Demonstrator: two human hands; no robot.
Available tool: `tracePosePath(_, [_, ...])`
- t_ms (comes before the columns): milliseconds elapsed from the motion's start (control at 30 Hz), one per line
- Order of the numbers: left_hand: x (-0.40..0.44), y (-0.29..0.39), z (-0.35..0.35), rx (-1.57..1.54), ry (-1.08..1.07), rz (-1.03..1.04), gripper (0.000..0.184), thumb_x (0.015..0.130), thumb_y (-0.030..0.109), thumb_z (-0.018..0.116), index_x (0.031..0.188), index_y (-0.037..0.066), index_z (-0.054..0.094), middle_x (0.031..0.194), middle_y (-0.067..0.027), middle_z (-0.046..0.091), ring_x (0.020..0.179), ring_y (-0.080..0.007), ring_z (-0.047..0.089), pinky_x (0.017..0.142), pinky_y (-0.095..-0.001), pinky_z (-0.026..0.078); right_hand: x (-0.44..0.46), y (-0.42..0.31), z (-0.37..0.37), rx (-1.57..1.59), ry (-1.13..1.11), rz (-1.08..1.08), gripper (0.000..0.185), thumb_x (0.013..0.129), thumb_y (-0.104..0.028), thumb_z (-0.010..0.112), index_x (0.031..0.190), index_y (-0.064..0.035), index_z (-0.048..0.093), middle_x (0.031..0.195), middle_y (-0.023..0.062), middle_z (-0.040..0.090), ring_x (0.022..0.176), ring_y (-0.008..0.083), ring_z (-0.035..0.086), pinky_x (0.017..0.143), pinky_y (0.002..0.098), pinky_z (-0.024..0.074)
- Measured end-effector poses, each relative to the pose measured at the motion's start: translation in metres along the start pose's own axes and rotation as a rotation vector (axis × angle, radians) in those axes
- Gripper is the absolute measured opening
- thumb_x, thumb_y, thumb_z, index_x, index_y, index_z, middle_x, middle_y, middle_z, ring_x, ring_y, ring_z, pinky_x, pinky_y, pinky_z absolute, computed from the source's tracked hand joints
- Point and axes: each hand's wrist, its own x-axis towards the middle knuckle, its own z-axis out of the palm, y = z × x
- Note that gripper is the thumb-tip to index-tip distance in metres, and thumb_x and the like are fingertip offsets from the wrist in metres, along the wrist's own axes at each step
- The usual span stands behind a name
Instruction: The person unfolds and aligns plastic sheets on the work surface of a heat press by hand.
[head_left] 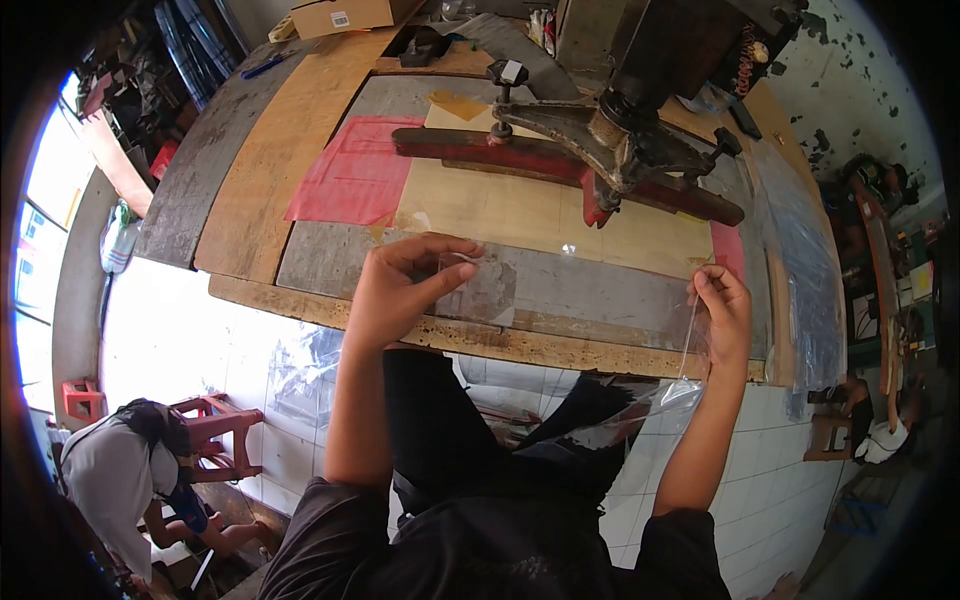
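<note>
1. So the clear plastic film (682, 391) is see-through and crinkly-shiny, strung across centre to right, dangling past the worktable (600, 352).
2. Left hand (420, 285), centre: fingers curled, pinching film. Right hand (722, 310), right of centre: same, tight pinch.
3. Scuffed grey top, pink sheet (345, 170), yellow sheet (470, 205), red bar (470, 146) above.
4. White tiled floor (750, 440); bent-over person (115, 480), lower left; flaky wall (850, 80), upper right.

A thin, clear plastic sheet (682, 393) — glossy, wrinkled low on the right — hangs over the bench's (250, 200) near edge.
</note>
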Motion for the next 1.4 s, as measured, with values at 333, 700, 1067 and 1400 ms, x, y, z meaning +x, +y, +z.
tracePosePath(333, [0.000, -0.003, -0.001, 0.058, 0.085, -0.011, 0.036, 0.093, -0.002, 0.080, 0.127, -0.005, 0.071, 0.098, -0.0109, 0.080, 0.090, -0.0095, 0.074, 0.083, -0.0241, 0.058, -0.002, -0.002, -0.002, 0.052, 0.007, 0.005, 0.016, 0.099, -0.016, 0.079, 0.103, -0.0023, 0.072, 0.090, 0.0028, 0.070, 0.082, 0.0106, 0.062, 0.076, 0.0259, 0.0476])
tracePosePath(700, [0.001, -0.002, 0.000, -0.105, 0.090, 0.025, 0.048, 0.095, -0.001, 0.075, 0.139, 0.000, 0.055, 0.101, -0.0083, 0.074, 0.088, -0.0095, 0.070, 0.079, -0.0234, 0.054, -0.002, -0.002, -0.001, 0.047, 0.024, -0.002, 0.017, 0.098, -0.017, 0.079, 0.103, -0.0024, 0.072, 0.092, 0.0026, 0.071, 0.083, 0.0104, 0.063, 0.078, 0.0254, 0.0481])
tracePosePath(1067, [0.002, 0.000, 0.003, -0.052, 0.049, 0.043, 0.045, 0.097, -0.006, 0.071, 0.139, -0.003, 0.055, 0.106, -0.0071, 0.071, 0.091, -0.0097, 0.069, 0.081, -0.0256, 0.055, -0.004, 0.001, -0.005, 0.038, 0.010, 0.025, 0.021, 0.100, -0.019, 0.078, 0.107, -0.0002, 0.074, 0.090, 0.0033, 0.073, 0.082, 0.0105, 0.065, 0.077, 0.0258, 0.0501])
tracePosePath(1400, [0.001, -0.005, -0.004, 0.028, -0.064, -0.053, 0.028, 0.097, -0.007, 0.069, 0.125, -0.005, 0.071, 0.117, -0.0094, 0.077, 0.097, -0.0079, 0.067, 0.086, -0.0243, 0.054, -0.004, -0.001, -0.005, 0.004, -0.026, -0.002, 0.024, 0.101, -0.023, 0.076, 0.107, -0.0002, 0.076, 0.090, 0.0042, 0.074, 0.081, 0.0109, 0.065, 0.077, 0.0262, 0.0505])
